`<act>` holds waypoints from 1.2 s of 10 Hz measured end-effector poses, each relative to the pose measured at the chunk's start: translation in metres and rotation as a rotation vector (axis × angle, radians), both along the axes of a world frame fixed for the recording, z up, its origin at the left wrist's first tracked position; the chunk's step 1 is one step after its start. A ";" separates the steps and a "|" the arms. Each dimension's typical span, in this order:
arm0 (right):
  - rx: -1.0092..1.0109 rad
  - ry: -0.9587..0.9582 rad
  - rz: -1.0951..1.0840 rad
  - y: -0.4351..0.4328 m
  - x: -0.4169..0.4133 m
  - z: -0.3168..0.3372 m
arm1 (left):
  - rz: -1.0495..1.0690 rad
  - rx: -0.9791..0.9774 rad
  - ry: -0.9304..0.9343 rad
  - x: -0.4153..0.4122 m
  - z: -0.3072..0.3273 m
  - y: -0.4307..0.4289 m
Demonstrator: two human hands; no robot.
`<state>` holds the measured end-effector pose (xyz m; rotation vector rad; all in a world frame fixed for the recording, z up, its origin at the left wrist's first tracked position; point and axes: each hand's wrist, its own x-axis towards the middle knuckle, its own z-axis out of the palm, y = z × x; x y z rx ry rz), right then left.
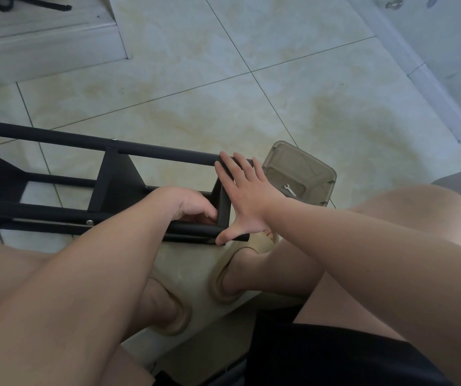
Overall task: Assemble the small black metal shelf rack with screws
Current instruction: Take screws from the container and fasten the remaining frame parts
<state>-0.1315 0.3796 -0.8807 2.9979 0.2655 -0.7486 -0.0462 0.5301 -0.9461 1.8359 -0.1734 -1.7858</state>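
The black shelf rack (118, 188) lies on its side on the tiled floor (251, 93), long axis running away to the person's left, its open end right at their feet. The right hand (247, 196) is spread flat across that end, fingers (228, 165) straight on the upper tube (154, 150) and thumb down on the lower tube (190, 228), bracing it. The left hand (190, 203) reaches inside the frame, fingers curled against the end crosspiece (223, 207); whether they pinch a screw is hidden. The joint sits between both hands, left one nearer. Just beyond, a smoky plastic box (332, 174) holds a small wrench (289, 190), closest to the right hand.
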 end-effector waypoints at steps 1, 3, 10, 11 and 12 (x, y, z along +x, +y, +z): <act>0.002 0.003 -0.001 0.000 0.000 0.001 | 0.031 0.002 -0.023 0.001 -0.002 0.000; -0.001 0.005 0.000 0.001 0.000 0.001 | 0.027 0.010 -0.036 0.000 0.002 -0.002; -0.007 -0.003 0.004 0.001 -0.002 0.000 | 0.051 -0.134 -0.029 -0.002 0.002 -0.004; 0.000 -0.004 0.003 0.000 -0.002 0.000 | 0.051 -0.149 -0.020 -0.002 0.000 -0.003; 0.001 -0.010 0.006 0.000 -0.003 -0.001 | 0.049 -0.149 -0.002 -0.001 -0.001 -0.002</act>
